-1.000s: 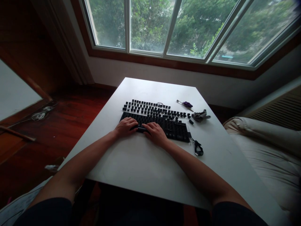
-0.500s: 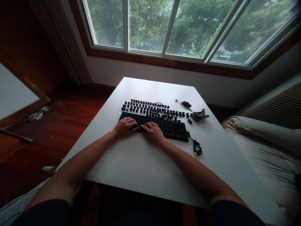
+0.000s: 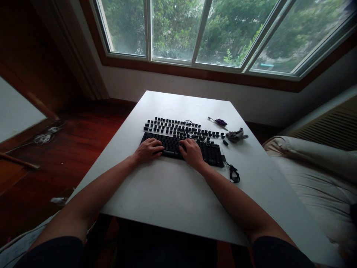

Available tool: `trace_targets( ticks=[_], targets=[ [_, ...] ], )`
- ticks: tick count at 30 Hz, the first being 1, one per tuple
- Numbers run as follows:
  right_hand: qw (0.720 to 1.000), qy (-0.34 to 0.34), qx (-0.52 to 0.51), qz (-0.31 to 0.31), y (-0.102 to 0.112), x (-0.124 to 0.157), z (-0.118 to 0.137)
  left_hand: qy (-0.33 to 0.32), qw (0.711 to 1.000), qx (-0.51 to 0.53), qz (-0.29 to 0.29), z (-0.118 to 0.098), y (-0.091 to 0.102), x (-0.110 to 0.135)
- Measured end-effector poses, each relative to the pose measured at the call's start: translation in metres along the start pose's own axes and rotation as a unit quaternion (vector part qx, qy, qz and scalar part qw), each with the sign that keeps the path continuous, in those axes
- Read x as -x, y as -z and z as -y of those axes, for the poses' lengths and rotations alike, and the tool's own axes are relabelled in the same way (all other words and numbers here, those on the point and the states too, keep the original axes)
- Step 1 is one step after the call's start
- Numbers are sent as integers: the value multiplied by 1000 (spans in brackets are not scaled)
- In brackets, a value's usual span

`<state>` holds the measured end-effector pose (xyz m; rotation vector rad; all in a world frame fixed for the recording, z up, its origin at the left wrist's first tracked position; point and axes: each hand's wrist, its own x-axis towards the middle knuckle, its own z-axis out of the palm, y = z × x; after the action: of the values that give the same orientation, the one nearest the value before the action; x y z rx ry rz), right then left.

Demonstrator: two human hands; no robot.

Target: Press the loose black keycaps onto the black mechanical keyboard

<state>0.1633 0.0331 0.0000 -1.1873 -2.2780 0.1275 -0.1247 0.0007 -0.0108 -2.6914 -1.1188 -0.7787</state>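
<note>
A black keyboard lies flat across the white table, with a long bar-shaped key along its near edge. My left hand rests on the keyboard's left part, palm down, fingers stretched forward over the keys. Further right, my right hand lies on the middle of the keyboard with its fingers spread and its thumb toward the left. Neither hand appears to hold anything. Behind the keyboard, loose black keycaps are laid out in rows. What lies under the fingers is hidden.
A bundled black cable lies at the keyboard's right end. Farther back are a crumpled grey cloth, a purple item and a thin stick-like tool. A cushioned seat stands right of the table; a window is ahead.
My right hand has shifted right along the keyboard, away from my left hand, uncovering the long bar-shaped key. My left hand has hardly moved.
</note>
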Motion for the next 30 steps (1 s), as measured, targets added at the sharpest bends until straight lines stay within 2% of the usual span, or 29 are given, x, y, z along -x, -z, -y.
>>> trace_targets(
  ticks=[4,8,15,22,27,30],
  targets=[
    [1000,-3,-7,-9,-1,-5,-9,1,1000,0,-3,0,-1,1],
    [1000,-1,-16,13,-4,-15,-19,-10,1000,-6,14,-3,-1,0],
    [998,1,1,55,-8,-50,-34,-32,998,-13,44,-5,2,-2],
    [991,18,65,113,-17,-92,-34,-36,998,-18,55,-5,5,2],
    [983,16,90,162,-25,-109,-30,-34,997,-18,63,-8,9,5],
    [981,16,88,170,-28,-115,-27,-35,997,-20,64,-9,12,5]
  ],
)
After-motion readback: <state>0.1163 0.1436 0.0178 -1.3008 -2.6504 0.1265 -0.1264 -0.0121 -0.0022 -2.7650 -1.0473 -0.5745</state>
